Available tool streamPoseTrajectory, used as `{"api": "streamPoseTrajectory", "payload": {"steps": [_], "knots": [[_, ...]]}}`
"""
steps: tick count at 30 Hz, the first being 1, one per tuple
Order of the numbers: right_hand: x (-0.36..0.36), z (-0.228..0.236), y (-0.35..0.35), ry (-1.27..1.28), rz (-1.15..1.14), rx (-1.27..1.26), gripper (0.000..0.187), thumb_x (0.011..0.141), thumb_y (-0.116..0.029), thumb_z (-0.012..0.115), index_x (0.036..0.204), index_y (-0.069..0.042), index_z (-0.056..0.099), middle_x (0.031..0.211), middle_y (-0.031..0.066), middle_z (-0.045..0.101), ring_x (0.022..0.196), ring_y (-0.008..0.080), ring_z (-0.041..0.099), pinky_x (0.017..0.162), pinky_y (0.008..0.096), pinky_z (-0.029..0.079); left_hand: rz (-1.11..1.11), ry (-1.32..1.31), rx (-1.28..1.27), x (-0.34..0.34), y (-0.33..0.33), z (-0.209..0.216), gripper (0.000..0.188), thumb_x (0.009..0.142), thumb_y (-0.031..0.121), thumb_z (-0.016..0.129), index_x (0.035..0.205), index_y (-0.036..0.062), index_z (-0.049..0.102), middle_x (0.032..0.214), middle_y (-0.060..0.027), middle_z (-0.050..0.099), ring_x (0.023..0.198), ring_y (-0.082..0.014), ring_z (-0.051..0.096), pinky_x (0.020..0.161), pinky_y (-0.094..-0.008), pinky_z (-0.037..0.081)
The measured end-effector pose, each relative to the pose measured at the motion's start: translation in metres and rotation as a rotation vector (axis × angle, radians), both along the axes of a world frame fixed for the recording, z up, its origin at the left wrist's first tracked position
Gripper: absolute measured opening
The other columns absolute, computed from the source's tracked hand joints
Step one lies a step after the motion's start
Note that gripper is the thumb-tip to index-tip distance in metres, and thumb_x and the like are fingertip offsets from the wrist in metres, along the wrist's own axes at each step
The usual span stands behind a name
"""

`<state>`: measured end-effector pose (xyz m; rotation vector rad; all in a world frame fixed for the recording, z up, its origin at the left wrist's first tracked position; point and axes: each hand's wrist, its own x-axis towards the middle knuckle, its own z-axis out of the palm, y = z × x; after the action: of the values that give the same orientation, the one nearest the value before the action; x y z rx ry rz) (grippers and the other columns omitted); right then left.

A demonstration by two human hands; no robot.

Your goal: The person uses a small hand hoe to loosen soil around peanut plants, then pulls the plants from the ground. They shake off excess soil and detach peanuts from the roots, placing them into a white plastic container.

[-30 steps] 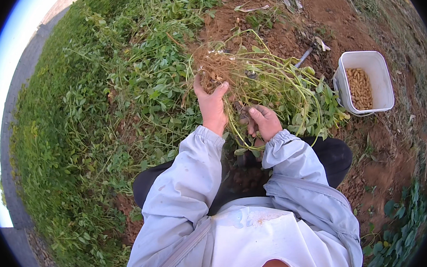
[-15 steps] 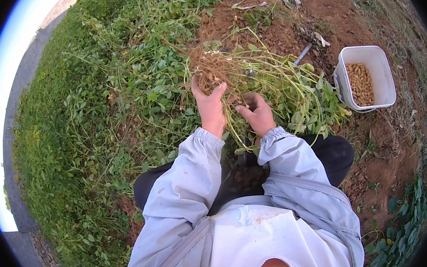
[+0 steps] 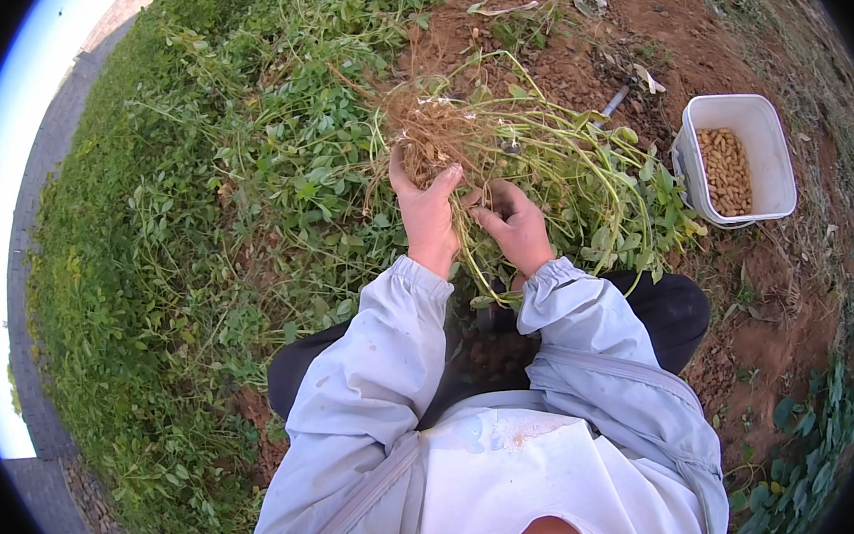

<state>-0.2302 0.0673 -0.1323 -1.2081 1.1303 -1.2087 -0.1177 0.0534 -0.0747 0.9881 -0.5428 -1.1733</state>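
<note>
My left hand [image 3: 427,212] is closed round the root end of an uprooted peanut plant [image 3: 578,150]. Its brown, tangled roots [image 3: 431,126] rise above my thumb, and its green stems and leaves spread to the right. My right hand [image 3: 516,228] is close beside, below the stems, with thumb and fingers pinched together among the root strands. Something small and brownish shows at those fingertips, too small to tell for sure. A white square bucket [image 3: 771,154] stands at the right, with picked peanuts [image 3: 725,171] in its bottom.
Low green plants [image 3: 120,321] cover the ground to the left. Reddish soil [image 3: 571,55] lies ahead and to the right. A grey rod [image 3: 617,100] sticks out near the leaves. My dark-clad knees [image 3: 681,312] are folded below the plant.
The view has shifted very slightly. My left hand keeps its hold on the plant. My right hand's fingers have closed in a little at the roots.
</note>
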Motion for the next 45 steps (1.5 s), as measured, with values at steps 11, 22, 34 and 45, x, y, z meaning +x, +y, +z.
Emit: {"api": "streamPoseTrajectory", "payload": {"steps": [11, 22, 34, 45], "knots": [[-0.020, -0.011, 0.005, -0.430, 0.093, 0.383, 0.023, 0.086, -0.015, 0.055, 0.103, 0.000, 0.057, 0.075, 0.0013, 0.054, 0.062, 0.0098, 0.047, 0.056, 0.0231, 0.039, 0.037, -0.003, 0.037, 0.001, 0.001, 0.000, 0.080, 0.078, -0.006, 0.060, 0.140, 0.0178, 0.016, 0.114, -0.0092, 0.050, 0.089, -0.0188, 0.058, 0.062, -0.0366, 0.055], [-0.020, -0.021, 0.010, -0.658, 0.210, 0.488, 0.025, 0.083, -0.014, 0.064, 0.104, -0.003, 0.057, 0.079, 0.0020, 0.057, 0.061, 0.0107, 0.049, 0.055, 0.0242, 0.042, 0.044, 0.017, 0.043, 0.001, 0.002, -0.001, 0.078, 0.078, -0.007, 0.059, 0.139, 0.0180, 0.018, 0.116, -0.0101, 0.049, 0.090, -0.0207, 0.058, 0.064, -0.0381, 0.055], [-0.013, -0.014, 0.012, -0.141, 0.208, 0.309, 0.024, 0.074, -0.015, 0.067, 0.091, 0.000, 0.059, 0.086, 0.0049, 0.063, 0.077, 0.0124, 0.056, 0.072, 0.0273, 0.044, 0.045, 0.072, -0.005, 0.004, -0.001, -0.010, 0.079, 0.077, -0.010, 0.058, 0.140, 0.0164, 0.018, 0.117, -0.0101, 0.048, 0.092, -0.0210, 0.058, 0.064, -0.0366, 0.057], [-0.049, -0.038, 0.036, 0.566, 0.200, 0.278, 0.037, 0.071, -0.030, 0.066, 0.091, 0.000, 0.060, 0.075, 0.0144, 0.065, 0.070, 0.0274, 0.063, 0.067, 0.0358, 0.049, 0.056, 0.079, -0.053, 0.014, 0.004, -0.016, 0.075, 0.075, -0.010, 0.062, 0.138, 0.0145, 0.028, 0.105, -0.0079, 0.057, 0.078, -0.0168, 0.061, 0.048, -0.0260, 0.048]]}}
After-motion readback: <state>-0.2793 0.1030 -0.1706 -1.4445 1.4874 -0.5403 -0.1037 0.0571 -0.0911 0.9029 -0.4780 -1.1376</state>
